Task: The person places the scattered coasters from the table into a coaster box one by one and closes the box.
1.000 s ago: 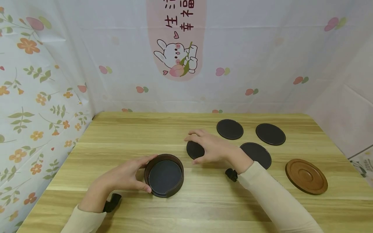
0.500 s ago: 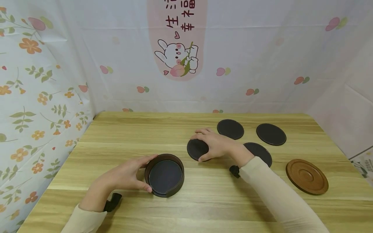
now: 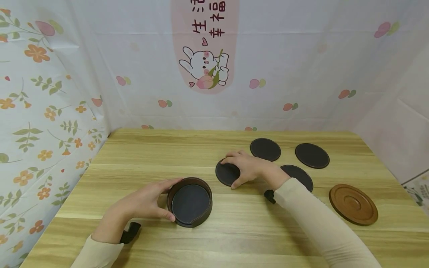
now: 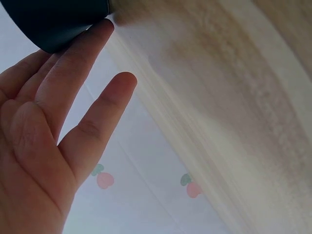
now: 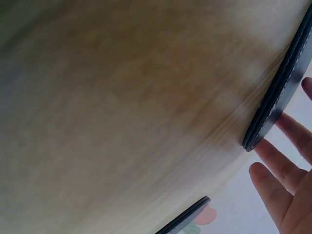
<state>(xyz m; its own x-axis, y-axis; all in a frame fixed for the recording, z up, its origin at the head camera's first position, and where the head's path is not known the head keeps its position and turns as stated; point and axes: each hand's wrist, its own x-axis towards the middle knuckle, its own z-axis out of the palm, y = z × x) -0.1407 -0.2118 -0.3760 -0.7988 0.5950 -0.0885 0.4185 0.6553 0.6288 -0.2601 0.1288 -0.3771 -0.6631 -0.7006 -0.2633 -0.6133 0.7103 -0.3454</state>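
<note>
Rests L hand [image 3: 144, 201] against L side of round holder [image 3: 207, 211], w/ fingers near-straight, no clench. Spans blk coaster [image 3: 226, 174] w/ R hand [image 3: 246, 167] on tabletop [image 3: 241, 227], beyond & to R of holder, apart from it; can't tell if actually pinching. Could skid or slip, prob. b/c of v. thin edge. Could shift holder if pushed by L hand, or nudge 2nd coaster [image 3: 299, 176] by dragging R sleeve [image 3: 311, 212] too low.
</note>
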